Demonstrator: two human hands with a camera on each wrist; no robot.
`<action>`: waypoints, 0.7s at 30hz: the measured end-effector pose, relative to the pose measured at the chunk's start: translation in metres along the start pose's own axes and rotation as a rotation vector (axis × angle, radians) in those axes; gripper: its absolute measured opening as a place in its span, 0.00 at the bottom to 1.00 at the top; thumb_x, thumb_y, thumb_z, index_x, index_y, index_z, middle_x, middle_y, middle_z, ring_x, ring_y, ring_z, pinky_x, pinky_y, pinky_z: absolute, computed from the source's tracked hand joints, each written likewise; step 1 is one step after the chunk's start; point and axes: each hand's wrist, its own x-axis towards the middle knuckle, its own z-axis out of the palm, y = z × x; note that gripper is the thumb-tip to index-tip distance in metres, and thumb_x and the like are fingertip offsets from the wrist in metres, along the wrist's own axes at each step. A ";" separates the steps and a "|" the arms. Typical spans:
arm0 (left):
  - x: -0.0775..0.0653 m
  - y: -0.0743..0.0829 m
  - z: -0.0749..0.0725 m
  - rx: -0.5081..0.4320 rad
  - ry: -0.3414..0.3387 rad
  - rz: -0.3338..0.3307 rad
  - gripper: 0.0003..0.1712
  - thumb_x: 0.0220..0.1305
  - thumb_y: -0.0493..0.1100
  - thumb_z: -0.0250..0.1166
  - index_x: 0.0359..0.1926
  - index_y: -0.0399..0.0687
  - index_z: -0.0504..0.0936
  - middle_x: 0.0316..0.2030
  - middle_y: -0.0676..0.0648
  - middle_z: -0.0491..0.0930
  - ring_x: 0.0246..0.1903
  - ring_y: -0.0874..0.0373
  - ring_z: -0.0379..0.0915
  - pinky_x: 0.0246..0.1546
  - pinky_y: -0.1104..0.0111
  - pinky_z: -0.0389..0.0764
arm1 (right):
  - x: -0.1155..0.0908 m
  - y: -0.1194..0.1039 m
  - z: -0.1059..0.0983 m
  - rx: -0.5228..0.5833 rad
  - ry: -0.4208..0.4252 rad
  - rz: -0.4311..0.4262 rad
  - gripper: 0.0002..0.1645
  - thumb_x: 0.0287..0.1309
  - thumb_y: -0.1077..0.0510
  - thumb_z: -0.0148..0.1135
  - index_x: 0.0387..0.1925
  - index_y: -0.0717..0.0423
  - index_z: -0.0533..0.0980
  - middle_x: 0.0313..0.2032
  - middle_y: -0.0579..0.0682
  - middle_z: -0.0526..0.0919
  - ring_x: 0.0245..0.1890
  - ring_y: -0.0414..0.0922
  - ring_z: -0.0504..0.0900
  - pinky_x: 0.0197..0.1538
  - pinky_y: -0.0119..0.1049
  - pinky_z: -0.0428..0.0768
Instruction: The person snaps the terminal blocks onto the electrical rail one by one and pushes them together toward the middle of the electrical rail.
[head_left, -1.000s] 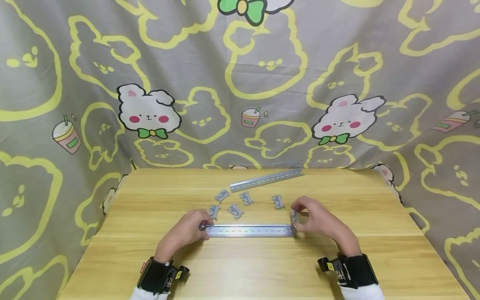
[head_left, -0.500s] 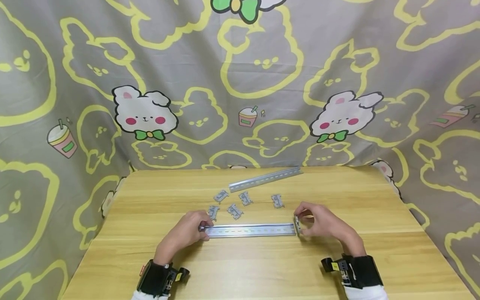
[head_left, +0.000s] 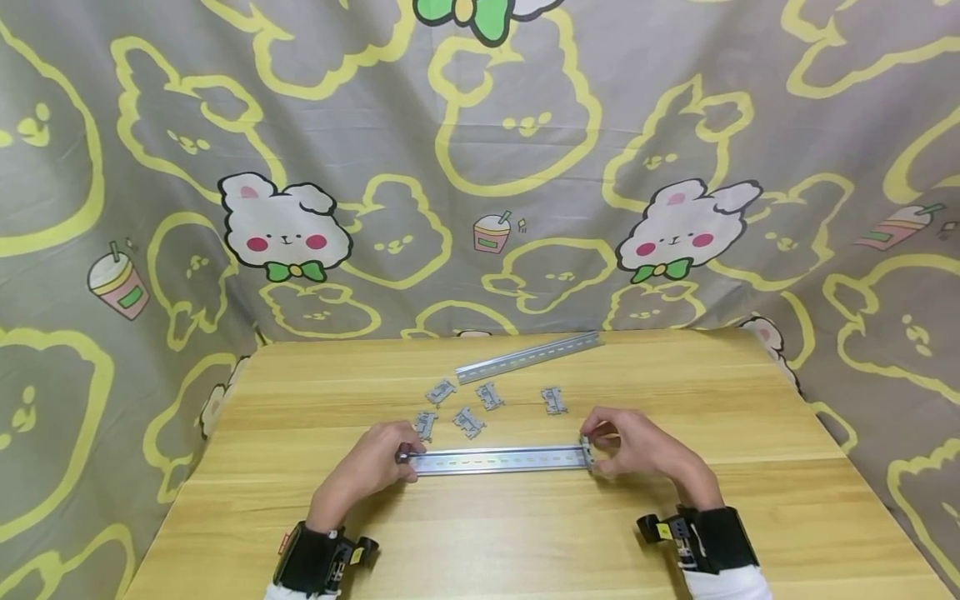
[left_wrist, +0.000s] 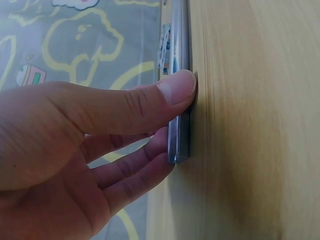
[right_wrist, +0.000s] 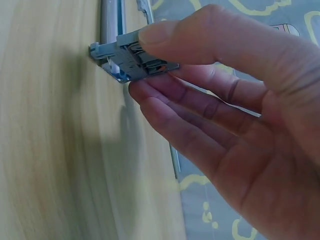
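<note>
A slotted metal DIN rail [head_left: 498, 460] lies crosswise on the table in front of me. My left hand [head_left: 381, 454] grips its left end; in the left wrist view the thumb presses one edge while the fingers [left_wrist: 137, 185] curl against the other. At the opposite end, my right hand [head_left: 626, 442] pinches a grey terminal block [head_left: 587, 454] between thumb and fingers. The right wrist view has this terminal block [right_wrist: 135, 57] standing across the rail's end, overlapping it, with the thumb on its upper side and fingertips beneath.
Behind the rail lie several loose grey terminal blocks [head_left: 468, 422], one of them [head_left: 553, 400] apart toward the right. A second DIN rail [head_left: 528, 358] rests at an angle near the table's [head_left: 480, 542] back edge. A patterned curtain [head_left: 555, 108] hangs behind and at both sides.
My right hand first shifted slightly right and toward me, the terminal block turning beside the rail's end. Then it moved back left, bringing the block over that end. My left hand keeps its grip.
</note>
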 end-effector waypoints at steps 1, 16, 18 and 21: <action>0.000 0.000 0.000 0.000 0.002 -0.002 0.17 0.40 0.35 0.79 0.36 0.43 0.88 0.31 0.51 0.79 0.29 0.56 0.73 0.31 0.64 0.79 | 0.001 -0.001 0.001 -0.001 -0.001 -0.006 0.24 0.42 0.67 0.75 0.44 0.61 0.76 0.46 0.56 0.81 0.51 0.55 0.80 0.54 0.46 0.81; -0.002 -0.002 0.003 -0.005 0.011 -0.003 0.17 0.40 0.35 0.79 0.37 0.43 0.88 0.32 0.50 0.81 0.30 0.57 0.74 0.32 0.64 0.80 | 0.027 -0.022 0.032 0.042 -0.014 -0.014 0.25 0.42 0.67 0.75 0.45 0.62 0.76 0.46 0.56 0.81 0.50 0.53 0.80 0.53 0.45 0.81; -0.002 -0.002 0.002 -0.008 0.011 -0.004 0.17 0.40 0.36 0.79 0.37 0.43 0.88 0.32 0.51 0.81 0.30 0.57 0.74 0.32 0.65 0.80 | 0.031 -0.025 0.035 0.052 -0.015 -0.018 0.25 0.42 0.68 0.75 0.45 0.62 0.76 0.46 0.57 0.81 0.50 0.54 0.80 0.54 0.45 0.81; -0.001 -0.002 0.001 -0.014 0.016 -0.001 0.17 0.40 0.36 0.79 0.36 0.43 0.88 0.32 0.50 0.81 0.30 0.56 0.75 0.32 0.65 0.80 | 0.037 -0.029 0.039 0.057 -0.018 -0.036 0.25 0.41 0.68 0.75 0.44 0.63 0.76 0.45 0.58 0.81 0.50 0.54 0.81 0.54 0.46 0.80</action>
